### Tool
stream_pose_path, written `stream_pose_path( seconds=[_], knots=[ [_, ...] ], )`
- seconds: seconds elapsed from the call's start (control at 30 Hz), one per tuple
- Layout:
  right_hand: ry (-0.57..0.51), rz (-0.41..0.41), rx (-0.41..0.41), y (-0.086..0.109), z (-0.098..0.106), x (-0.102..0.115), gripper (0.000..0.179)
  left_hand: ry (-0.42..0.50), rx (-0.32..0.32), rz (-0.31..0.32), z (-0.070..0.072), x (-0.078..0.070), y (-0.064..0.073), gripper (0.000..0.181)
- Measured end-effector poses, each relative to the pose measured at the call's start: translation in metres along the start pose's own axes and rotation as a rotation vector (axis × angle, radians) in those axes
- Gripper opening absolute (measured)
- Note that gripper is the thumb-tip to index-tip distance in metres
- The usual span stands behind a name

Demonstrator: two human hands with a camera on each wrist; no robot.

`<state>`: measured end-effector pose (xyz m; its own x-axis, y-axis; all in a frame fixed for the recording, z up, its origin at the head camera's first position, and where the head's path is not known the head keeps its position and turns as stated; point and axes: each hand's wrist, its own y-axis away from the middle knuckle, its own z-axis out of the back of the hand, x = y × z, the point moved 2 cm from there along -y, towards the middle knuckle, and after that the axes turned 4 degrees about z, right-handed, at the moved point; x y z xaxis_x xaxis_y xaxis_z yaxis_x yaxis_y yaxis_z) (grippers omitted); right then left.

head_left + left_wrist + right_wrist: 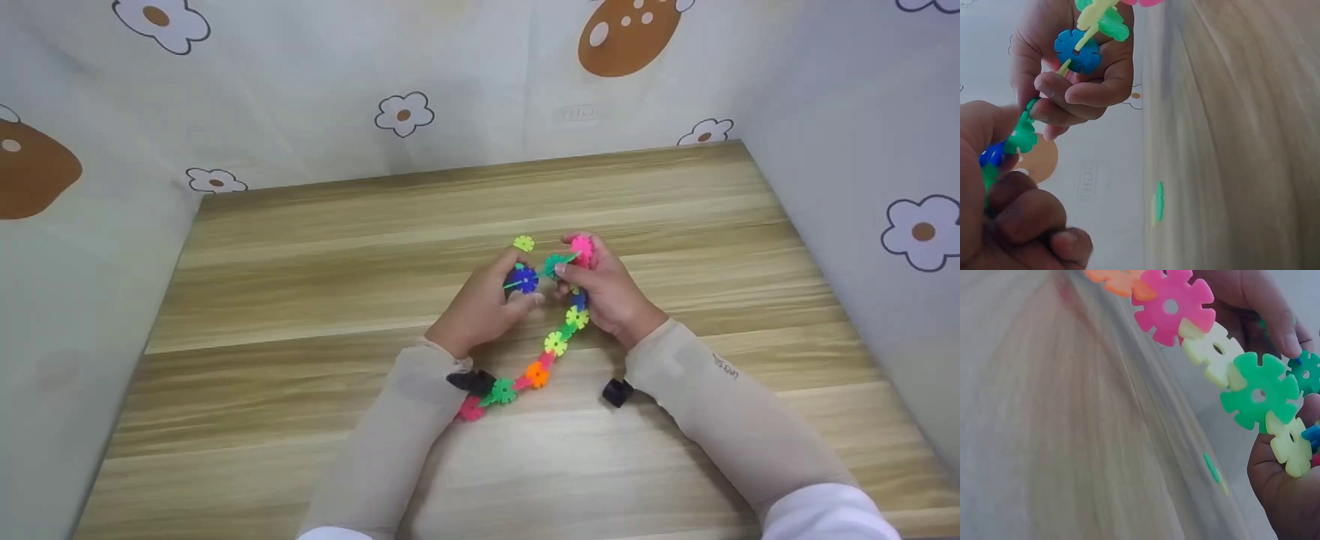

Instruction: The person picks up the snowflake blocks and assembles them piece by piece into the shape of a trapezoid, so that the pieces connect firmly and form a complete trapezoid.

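A long chain of slotted snowflake discs, in green, yellow, blue, orange and pink, hangs from the hands toward the left forearm. My left hand pinches a dark blue disc with green discs joined to it, between thumb and fingers. With thumb and fingers my right hand grips the chain at a green disc, beside a pink disc. In the left wrist view, a green disc spans the small gap between the two hands. Curled fingers hide part of the chain.
A loose yellow disc lies on the wooden table just beyond the hands, with a green disc beside it. Flower-patterned walls border the table at the back and sides. Black wrist cameras stick out below the wrists.
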<state>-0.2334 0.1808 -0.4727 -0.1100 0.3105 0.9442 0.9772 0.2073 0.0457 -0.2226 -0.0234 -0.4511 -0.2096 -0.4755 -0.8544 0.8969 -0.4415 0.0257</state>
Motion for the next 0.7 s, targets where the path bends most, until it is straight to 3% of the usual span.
stream_pose_path(
  seconds=[0.17, 0.27, 0.47, 0.7],
  knots=[
    [-0.041, -0.067, -0.02, -0.009, 0.012, -0.006, 0.059, 0.043, 0.029, 0.054, 0.005, 0.013, -0.004, 0.076],
    [-0.045, -0.099, -0.028, -0.011, 0.017, -0.009, 0.062, 0.048, 0.064, 0.122, 0.008, 0.019, -0.005, 0.085],
    [-0.032, -0.115, -0.038, -0.012, 0.02, -0.012, 0.058, -0.014, 0.19, 0.195, 0.009, 0.024, -0.005, 0.084],
    [-0.008, -0.129, -0.045, -0.014, 0.021, -0.013, 0.059, -0.097, 0.248, 0.207, 0.008, 0.025, -0.007, 0.085]
  ],
)
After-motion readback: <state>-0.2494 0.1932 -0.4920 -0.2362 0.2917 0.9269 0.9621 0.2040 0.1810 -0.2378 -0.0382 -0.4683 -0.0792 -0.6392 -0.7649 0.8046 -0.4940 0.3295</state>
